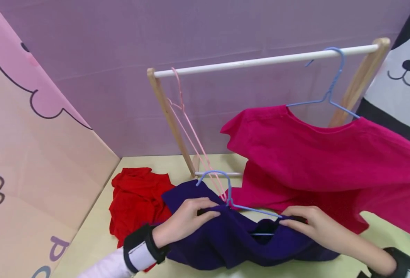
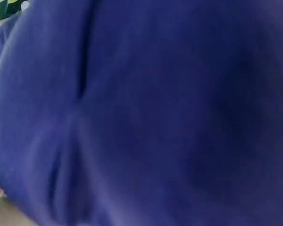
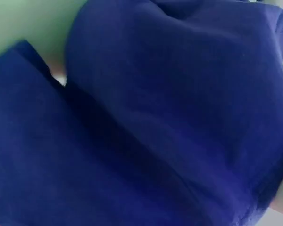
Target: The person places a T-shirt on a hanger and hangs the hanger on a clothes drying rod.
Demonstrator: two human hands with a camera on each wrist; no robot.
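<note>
Both hands hold a dark blue T-shirt [image 1: 239, 243] by its neckline, low in the head view. A light blue hanger [image 1: 253, 209] sits partly inside it, its hook standing up out of the neck. My left hand [image 1: 187, 218] pinches the cloth between thumb and fingers just left of the hook. At the right end of the neckline, my right hand [image 1: 307, 224] pinches the fabric by the hanger's arm. The shirt's dark blue cloth [image 2: 146, 113] fills most of the left wrist view; in the right wrist view the same fabric [image 3: 179, 103] hides the fingers.
A clothes rack with a white rail [image 1: 260, 61] stands behind. From it hang a pink hanger [image 1: 194, 131] at left and a magenta T-shirt [image 1: 316, 154] on a blue hanger [image 1: 335, 77] at right. A crumpled red garment [image 1: 139, 200] lies on the pale yellow table [image 1: 100, 220].
</note>
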